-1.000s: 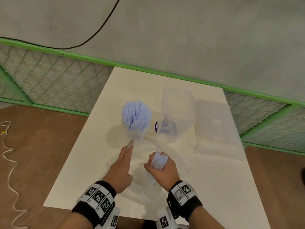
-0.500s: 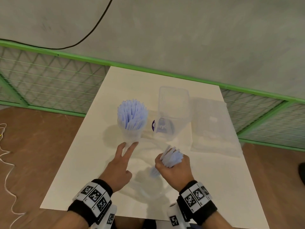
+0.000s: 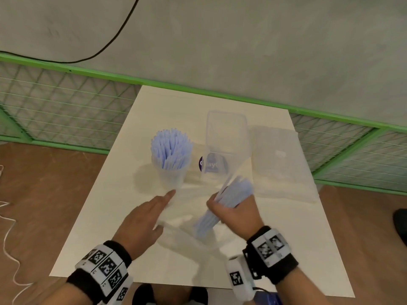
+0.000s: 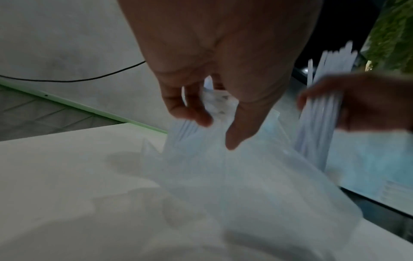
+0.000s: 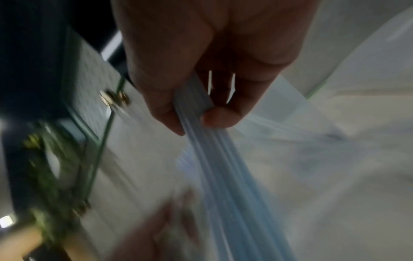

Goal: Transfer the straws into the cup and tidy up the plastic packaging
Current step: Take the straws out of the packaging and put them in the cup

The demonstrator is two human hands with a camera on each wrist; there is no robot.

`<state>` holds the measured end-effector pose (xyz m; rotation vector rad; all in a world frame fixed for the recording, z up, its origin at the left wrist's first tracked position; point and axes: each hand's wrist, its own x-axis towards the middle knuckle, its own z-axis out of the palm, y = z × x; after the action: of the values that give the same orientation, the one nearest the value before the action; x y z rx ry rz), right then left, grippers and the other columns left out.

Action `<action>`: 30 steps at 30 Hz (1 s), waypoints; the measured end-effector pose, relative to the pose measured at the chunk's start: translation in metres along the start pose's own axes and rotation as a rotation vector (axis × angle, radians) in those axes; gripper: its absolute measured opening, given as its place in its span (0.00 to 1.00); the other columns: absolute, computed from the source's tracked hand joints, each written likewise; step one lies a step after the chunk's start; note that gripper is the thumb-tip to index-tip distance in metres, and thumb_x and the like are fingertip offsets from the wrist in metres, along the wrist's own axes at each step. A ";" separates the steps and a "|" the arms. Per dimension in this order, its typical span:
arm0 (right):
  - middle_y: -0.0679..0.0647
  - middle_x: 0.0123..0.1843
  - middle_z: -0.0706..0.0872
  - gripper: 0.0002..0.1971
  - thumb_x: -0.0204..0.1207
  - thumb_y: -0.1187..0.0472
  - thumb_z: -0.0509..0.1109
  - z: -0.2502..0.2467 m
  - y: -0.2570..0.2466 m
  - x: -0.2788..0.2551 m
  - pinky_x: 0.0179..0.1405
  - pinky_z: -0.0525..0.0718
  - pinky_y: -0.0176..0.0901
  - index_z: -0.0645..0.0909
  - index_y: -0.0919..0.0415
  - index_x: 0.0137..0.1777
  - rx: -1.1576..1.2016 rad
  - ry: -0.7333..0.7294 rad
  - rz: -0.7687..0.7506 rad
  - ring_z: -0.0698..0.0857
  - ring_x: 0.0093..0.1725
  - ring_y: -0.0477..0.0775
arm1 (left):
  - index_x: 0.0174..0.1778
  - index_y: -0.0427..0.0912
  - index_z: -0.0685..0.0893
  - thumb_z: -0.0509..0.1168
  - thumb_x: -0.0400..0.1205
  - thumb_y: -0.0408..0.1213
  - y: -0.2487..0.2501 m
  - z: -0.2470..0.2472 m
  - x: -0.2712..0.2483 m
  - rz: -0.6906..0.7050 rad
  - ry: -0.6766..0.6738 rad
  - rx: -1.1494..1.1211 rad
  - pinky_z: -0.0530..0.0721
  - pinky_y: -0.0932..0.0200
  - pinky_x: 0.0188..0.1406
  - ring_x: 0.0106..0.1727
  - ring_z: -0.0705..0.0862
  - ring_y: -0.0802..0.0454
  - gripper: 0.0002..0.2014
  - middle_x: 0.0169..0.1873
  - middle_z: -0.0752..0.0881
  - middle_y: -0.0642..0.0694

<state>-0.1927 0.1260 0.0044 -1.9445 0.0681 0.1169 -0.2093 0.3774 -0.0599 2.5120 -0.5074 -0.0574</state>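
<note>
Moved since earlier: my right hand [image 3: 236, 213] had carried its bundle of straws [image 3: 226, 204] up and rightward, mostly clear of the plastic bag [image 3: 187, 216], tips fanning toward the far right.
Right hand: fingers curled round the bundle near its middle; the right wrist view showed thumb and fingers pinching the straws [image 5: 201, 113].
Left hand: I saw my left hand [image 3: 143, 219] flat on the bag, fingers mostly extended, forefinger almost touching the cup's foot; in the left wrist view the fingers [image 4: 190, 113] drooped onto the film without clearly gripping it.
Bundle axis: tilted, lower ends near me and left, upper ends far and right.
Cup: the cup [image 3: 170, 170] stood upright beyond the left hand, already packed with straws, to the far left of the bundle.
Key relation: I judged the bundle must swing left and stand upright to enter; the right hand held it, the left lay nearer the cup.
Farther: a clear container [image 3: 226, 137] on the surface [image 3: 110, 216].
</note>
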 end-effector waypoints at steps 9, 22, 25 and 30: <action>0.51 0.30 0.90 0.05 0.70 0.63 0.80 -0.038 -0.029 0.013 0.28 0.86 0.47 0.89 0.60 0.34 -0.043 0.304 -0.182 0.88 0.29 0.49 | 0.27 0.55 0.87 0.79 0.51 0.42 -0.002 0.022 -0.019 0.195 -0.284 0.547 0.67 0.43 0.52 0.63 0.74 0.42 0.12 0.54 0.87 0.52; 0.55 0.30 0.85 0.11 0.68 0.58 0.78 0.019 0.083 0.009 0.34 0.86 0.50 0.82 0.64 0.33 -0.236 0.139 0.049 0.86 0.32 0.53 | 0.41 0.51 0.91 0.47 0.82 0.57 0.007 0.058 -0.010 -0.014 -0.560 0.505 0.65 0.38 0.60 0.52 0.88 0.42 0.27 0.45 0.90 0.47; 0.52 0.32 0.88 0.09 0.68 0.59 0.80 0.009 0.072 0.012 0.36 0.87 0.44 0.85 0.63 0.34 -0.239 0.140 0.003 0.88 0.34 0.48 | 0.82 0.53 0.62 0.41 0.81 0.62 0.013 0.075 -0.003 -0.087 -0.570 0.544 0.55 0.37 0.77 0.80 0.62 0.35 0.34 0.80 0.64 0.36; 0.45 0.31 0.88 0.10 0.69 0.50 0.79 -0.037 0.044 0.018 0.35 0.80 0.25 0.89 0.56 0.36 -0.285 0.427 -0.130 0.86 0.36 0.39 | 0.85 0.52 0.44 0.51 0.83 0.63 0.021 0.082 0.022 -0.185 -0.568 0.512 0.55 0.41 0.81 0.84 0.49 0.35 0.39 0.84 0.46 0.36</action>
<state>-0.1771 0.0759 -0.0246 -2.2232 0.2166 -0.3961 -0.2079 0.3098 -0.1150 3.0331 -0.5585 -0.8237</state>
